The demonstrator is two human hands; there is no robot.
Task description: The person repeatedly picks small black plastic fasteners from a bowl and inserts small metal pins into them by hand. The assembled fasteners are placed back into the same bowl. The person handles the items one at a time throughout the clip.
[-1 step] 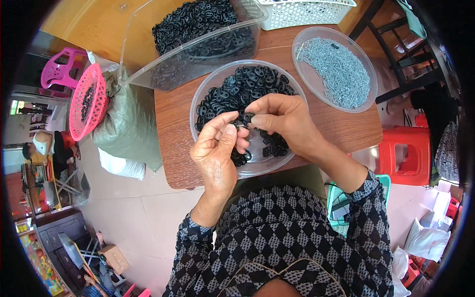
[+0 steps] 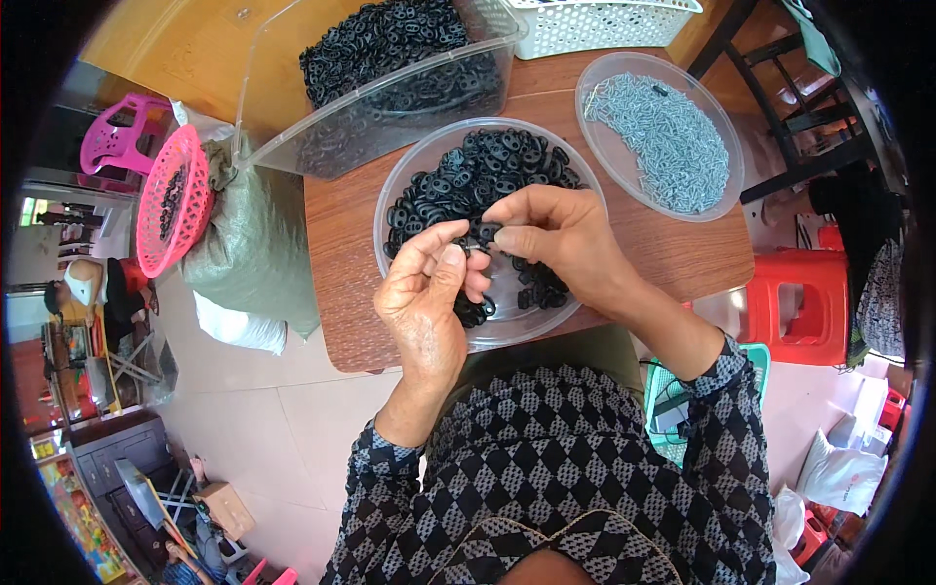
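Over a round clear bowl (image 2: 383, 200), my left hand (image 2: 429, 307) and my right hand (image 2: 575, 239) meet fingertip to fingertip. My right thumb and index finger pinch a small black two-holed plastic piece (image 2: 487, 231). Against it, my left thumb and fingers close on another black piece (image 2: 461, 242), mostly covered by the fingertips. A thin pale bit shows between the two, too small to name. Below the hands, a heap of the same black pieces (image 2: 487, 161) fills the far side of the bowl, with a smaller cluster (image 2: 541, 286) nearer me.
A shallow round tub (image 2: 733, 136) of grey screw-like pieces (image 2: 663, 146) stands at right. Behind the bowl are a large clear bin (image 2: 341, 122) of black pieces and a white basket (image 2: 604, 29). Left of the wooden table (image 2: 341, 283), a pink basket (image 2: 146, 219) rests by a green sack (image 2: 249, 244).
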